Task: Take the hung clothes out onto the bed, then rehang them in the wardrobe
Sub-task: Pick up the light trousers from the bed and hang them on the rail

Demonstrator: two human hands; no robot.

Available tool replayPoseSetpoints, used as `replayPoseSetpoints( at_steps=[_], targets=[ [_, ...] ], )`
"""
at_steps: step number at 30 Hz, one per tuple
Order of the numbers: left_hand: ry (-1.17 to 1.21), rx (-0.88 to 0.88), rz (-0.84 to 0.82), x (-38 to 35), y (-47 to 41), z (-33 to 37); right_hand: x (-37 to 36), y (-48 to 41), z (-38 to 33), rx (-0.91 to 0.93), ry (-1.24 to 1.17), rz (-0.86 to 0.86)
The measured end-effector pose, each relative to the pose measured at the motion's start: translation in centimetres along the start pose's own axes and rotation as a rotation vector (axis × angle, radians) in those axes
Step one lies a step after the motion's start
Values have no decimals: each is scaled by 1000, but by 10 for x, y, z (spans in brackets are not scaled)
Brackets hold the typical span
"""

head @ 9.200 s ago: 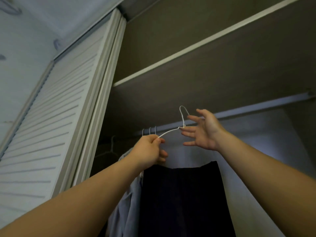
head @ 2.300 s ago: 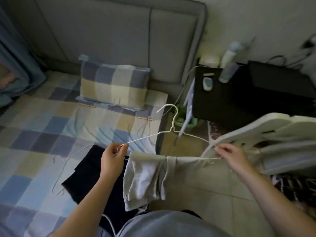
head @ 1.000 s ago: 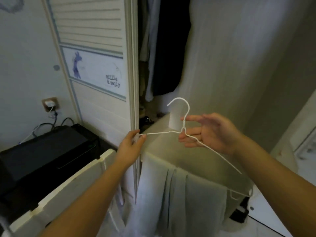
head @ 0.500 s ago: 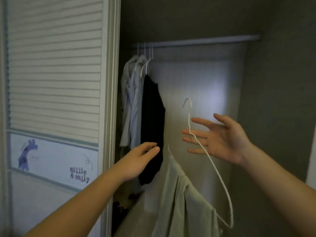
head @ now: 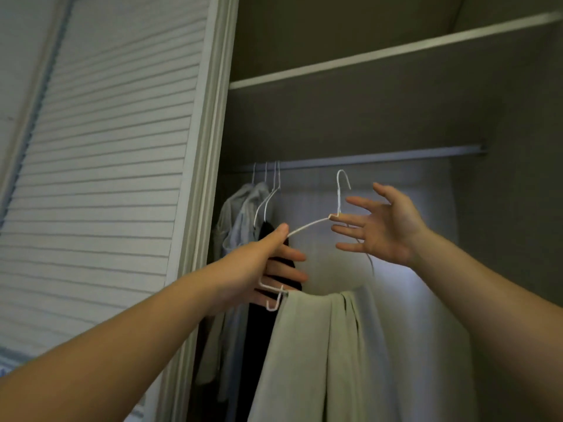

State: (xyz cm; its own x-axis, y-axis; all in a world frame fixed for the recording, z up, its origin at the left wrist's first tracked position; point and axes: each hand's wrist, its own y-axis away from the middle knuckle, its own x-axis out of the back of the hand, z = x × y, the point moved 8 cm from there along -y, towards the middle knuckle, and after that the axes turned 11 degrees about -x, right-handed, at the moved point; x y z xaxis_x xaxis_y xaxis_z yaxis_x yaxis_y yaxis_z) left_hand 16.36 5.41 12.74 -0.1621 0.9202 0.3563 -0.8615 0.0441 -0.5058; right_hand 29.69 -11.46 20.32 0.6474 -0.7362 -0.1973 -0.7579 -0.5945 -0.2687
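A white wire hanger (head: 310, 224) carries a pale green garment (head: 323, 354) folded over its lower bar. My left hand (head: 268, 266) grips the hanger's left shoulder and corner. My right hand (head: 380, 226) is at the hanger's neck with fingers spread, the wire resting between its fingers. The hook (head: 342, 184) points up, just below the wardrobe rail (head: 380, 158) and apart from it. Several clothes on white hangers hang at the rail's left end: a grey shirt (head: 234, 226) and a black garment (head: 268, 315), partly hidden behind my left hand.
The louvred wardrobe door (head: 100, 178) stands on the left with its frame (head: 201, 193) beside my left arm. A shelf (head: 380, 53) runs above the rail. The rail's right half holds nothing, and the wardrobe's side wall (head: 511, 208) closes the right.
The hanger with the green garment has risen towards the rail. My left hand, free half a second ago, now grips the hanger's left end. The view has tilted upwards.
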Motion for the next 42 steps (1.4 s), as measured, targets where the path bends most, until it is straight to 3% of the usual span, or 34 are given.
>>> replayPoseSetpoints(
  at_steps=[9, 15, 30, 37, 42],
  targets=[
    [-346, -293, 367, 50, -90, 66, -12, -107, -80, 120, 53, -65],
    [-518, -345, 498, 64, -147, 81, -9, -160, -114, 166, 57, -56],
    [-926, -239, 434, 55, -210, 37, 28, -232, -81, 99, 128, -76],
    [-883, -292, 533, 64, -221, 50, 21, -238, -92, 174, 38, -125],
    [-855, -228, 548, 69, -235, 50, 19, -247, -96, 144, 69, -146]
  ],
)
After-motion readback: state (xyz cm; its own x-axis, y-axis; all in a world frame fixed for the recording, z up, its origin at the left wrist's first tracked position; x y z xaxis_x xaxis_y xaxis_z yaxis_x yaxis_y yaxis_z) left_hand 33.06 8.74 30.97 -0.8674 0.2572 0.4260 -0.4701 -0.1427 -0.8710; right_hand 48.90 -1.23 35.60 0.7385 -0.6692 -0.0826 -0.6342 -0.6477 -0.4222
